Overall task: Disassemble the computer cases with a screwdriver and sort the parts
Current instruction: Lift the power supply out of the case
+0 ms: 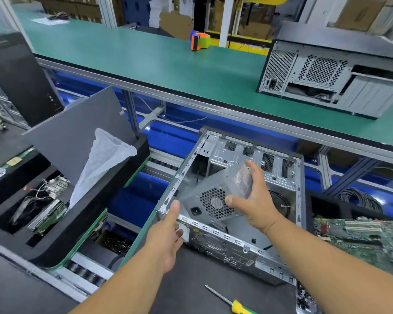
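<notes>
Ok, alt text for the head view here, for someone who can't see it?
A person's right hand holds a grey power supply tilted over an open computer case, while the left hand grips the case's near corner. A yellow-handled screwdriver lies on the dark bench in front.

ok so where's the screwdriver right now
In the head view the screwdriver lies on the dark mat at the bottom edge, just in front of the open computer case, between the person's forearms; neither hand touches it.

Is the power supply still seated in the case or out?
Out: the right hand holds the power supply tilted above the open case.
</notes>
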### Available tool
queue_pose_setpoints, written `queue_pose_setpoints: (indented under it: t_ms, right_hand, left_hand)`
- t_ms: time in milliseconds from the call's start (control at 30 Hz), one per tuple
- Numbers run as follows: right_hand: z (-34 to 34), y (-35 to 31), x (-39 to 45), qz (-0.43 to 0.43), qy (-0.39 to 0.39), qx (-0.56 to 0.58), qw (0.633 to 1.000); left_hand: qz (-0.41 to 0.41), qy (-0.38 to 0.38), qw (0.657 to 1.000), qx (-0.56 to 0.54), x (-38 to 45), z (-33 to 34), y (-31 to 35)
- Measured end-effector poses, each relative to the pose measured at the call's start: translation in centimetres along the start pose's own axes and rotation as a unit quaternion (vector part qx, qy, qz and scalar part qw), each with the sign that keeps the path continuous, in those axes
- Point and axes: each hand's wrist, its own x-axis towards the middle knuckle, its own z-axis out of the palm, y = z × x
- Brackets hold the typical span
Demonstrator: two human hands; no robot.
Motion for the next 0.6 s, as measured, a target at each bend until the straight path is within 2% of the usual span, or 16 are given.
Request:
queue_pose_setpoints:
  t_ms: [67, 133, 200, 300, 367, 500, 600]
  right_hand:
    - [-0.6, -1.4, -0.4, 0.045, 0.044, 0.135, 0.989]
    - [-1.7, -3.0, -0.7, 0.095, 0.066, 0.271, 0.956]
    - [-2.8, -4.9, -1.3, 0.124, 0.087, 0.361, 0.920]
    - [-4.7, -7.6, -2.3, 0.175, 0.146, 0.507, 0.831]
    - [-5.8, -9.4, -3.0, 0.164, 0.147, 0.570, 0.791]
    - [-7.6, -12.2, -4.3, 0.110, 0.141, 0.621, 0.763]
    - [-8.3, -14.0, -5.6, 0.063, 0.088, 0.641, 0.760]
  left_hand:
    - [0.002, 0.003, 1.000, 0.011, -0.6, 0.0, 0.1]
    - [-0.008, 0.009, 0.999, 0.033, -1.6, 0.1, 0.7]
    - [-0.002, 0.013, 0.999, 0.051, -2.8, 0.1, 1.3]
    - [0.051, 0.047, 0.990, 0.126, -3.4, -0.3, 1.6]
    - [0.102, 0.071, 0.977, 0.174, -3.8, -0.4, 1.8]
    - [0.201, 0.094, 0.943, 0.247, -4.8, 0.3, 2.9]
    - [0.229, 0.019, 0.944, 0.236, -5.7, 2.4, 4.7]
